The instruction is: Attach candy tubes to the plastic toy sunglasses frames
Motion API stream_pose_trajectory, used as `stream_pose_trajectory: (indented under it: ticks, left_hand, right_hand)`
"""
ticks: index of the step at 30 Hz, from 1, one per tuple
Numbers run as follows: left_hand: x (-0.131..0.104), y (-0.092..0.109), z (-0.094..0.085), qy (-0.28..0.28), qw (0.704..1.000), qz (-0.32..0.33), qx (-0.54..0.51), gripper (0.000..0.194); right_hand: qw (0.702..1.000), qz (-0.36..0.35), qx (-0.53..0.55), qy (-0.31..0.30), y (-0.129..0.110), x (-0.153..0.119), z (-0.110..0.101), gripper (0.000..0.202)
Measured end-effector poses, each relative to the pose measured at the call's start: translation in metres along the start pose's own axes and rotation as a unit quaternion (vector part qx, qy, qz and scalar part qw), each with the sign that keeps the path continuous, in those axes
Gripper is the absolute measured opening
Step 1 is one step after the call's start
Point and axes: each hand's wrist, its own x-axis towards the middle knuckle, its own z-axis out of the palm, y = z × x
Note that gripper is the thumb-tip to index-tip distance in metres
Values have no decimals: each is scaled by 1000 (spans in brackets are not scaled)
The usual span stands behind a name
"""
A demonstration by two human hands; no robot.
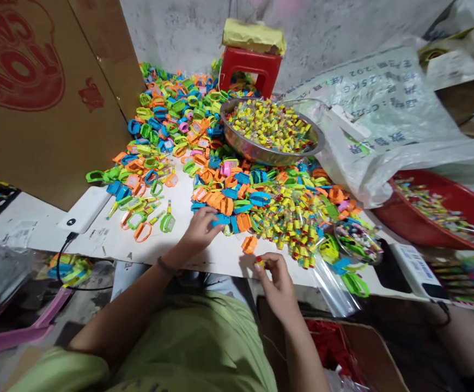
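The right hand (278, 283) pinches a red-capped yellow tube (260, 263); the left hand (198, 233), grip unclear, touches a blue toy watch (221, 219).

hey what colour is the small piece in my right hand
The small piece in your right hand is yellow and red; the head view shows it.

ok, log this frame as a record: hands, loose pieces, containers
left hand: fingertips at a blue toy watch, grip unclear
right hand: pinching a small yellow-and-red piece
between hands: orange toy watch, on the white tabletop
steel bowl: heaped with yellow pieces
red basin: far right, small pieces inside
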Motion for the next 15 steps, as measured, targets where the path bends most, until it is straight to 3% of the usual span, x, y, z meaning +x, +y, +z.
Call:
stream_pose_trajectory:
  ticks: [2,4,7,10,13,15]
  left_hand:
    - [-17,0,-9,-28,990,-46,-132,21]
    - [-37,6,-17,-75,961,-91,-251,31]
    - [-63,22,-24,-104,923,-125,-348,52]
    - [-81,37,-26,-81,877,-188,-434,56]
    - [-90,45,-27,-34,819,-251,-514,52]
    - [-93,47,-30,-6,809,-259,-528,52]
  right_hand:
    - [998,-10,58,-8,-12,-2,10,23]
    - [995,-23,97,-15,-22,-1,20,20]
    - [991,-64,117,-7,-33,0,40,14]
    - [986,-106,124,-18,-43,-5,61,9]
    - [980,-114,142,-78,-50,-15,76,6]
    - [979,-109,148,-90,-52,-19,80,3]
